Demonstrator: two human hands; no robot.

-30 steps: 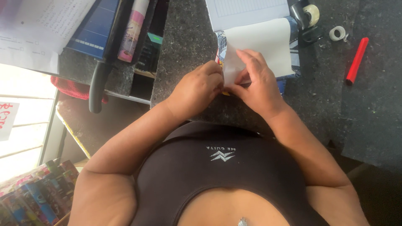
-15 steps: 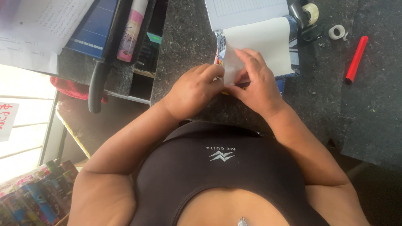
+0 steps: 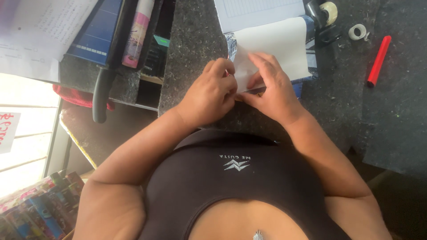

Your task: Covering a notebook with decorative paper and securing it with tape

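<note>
Two hands meet at the near edge of a dark speckled counter (image 3: 195,49), close to the person's torso. Left hand (image 3: 209,95): fingers curled, fingertips pinching the near left corner of a white sheet (image 3: 275,46). Right hand (image 3: 271,91): spread flat over the same corner, fingers pressing the sheet down, thumb meeting the left fingertips. Hands together, both clamped on the sheet's corner.

White sheet: lies across an open notebook (image 3: 255,11), whose patterned cover edge (image 3: 231,44) shows at the sheet's left side; near corner at the counter's front edge, far part reaching the ruled page.

Risks, judged from this arrangement: the corner, pinched by two hands pulling in slightly different directions, could crease or tear; a fold pressed before the edge is squared to the cover would set crooked; the notebook, close to the counter's front edge, could slide toward the body under downward pressure.

Farther right: small tape roll (image 3: 357,32), tape dispenser (image 3: 327,13) and red marker (image 3: 378,61), well apart from the hands. Farther left: blue paper trimmer (image 3: 98,31) with black handle, pink tube (image 3: 138,33) and loose papers (image 3: 40,31).
</note>
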